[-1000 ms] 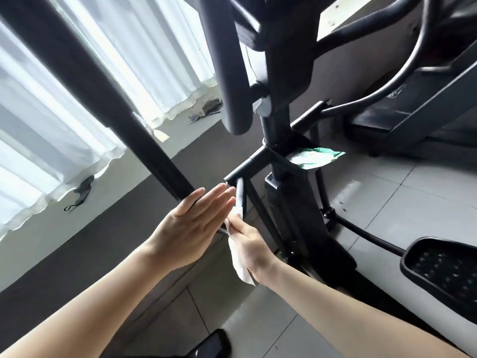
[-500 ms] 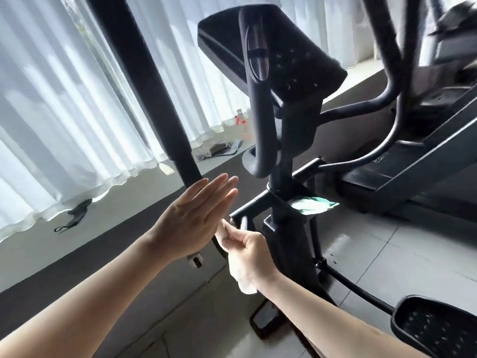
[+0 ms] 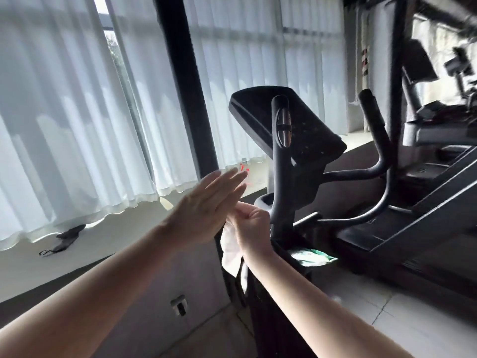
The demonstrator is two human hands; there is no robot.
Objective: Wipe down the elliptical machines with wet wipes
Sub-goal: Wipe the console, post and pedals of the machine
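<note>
Gripping the wet wipe [image 3: 229, 251] in my right hand [image 3: 251, 226], I have my fingers curled tight round its upper end. The rest of the white sheet hangs down past my wrist, in front of the dark frame of the elliptical machine [image 3: 304, 187]. My left hand [image 3: 206, 205] is flat, fingers straight and pressed together, with the palm turned toward the right hand and just beside it (whether the palm actually touches the wipe I cannot tell). Both hands are low on the left side of the machine, below its slanted black console [image 3: 296, 130] and beside the upright handle [image 3: 280, 174] with the metal pad near its top.

A green and white pack of wipes [image 3: 313, 255] lies on a small ledge of the frame, at the ledge's right edge, lower than my right wrist. A thick black pole [image 3: 188, 86] rises behind my left hand. White curtains [image 3: 64, 125] hang to the window sill [image 3: 103, 241], where a dark cloth [image 3: 64, 239] lies close to the hem. A second machine [image 3: 413, 215] stands to the right on the tiled floor [image 3: 387, 319].
</note>
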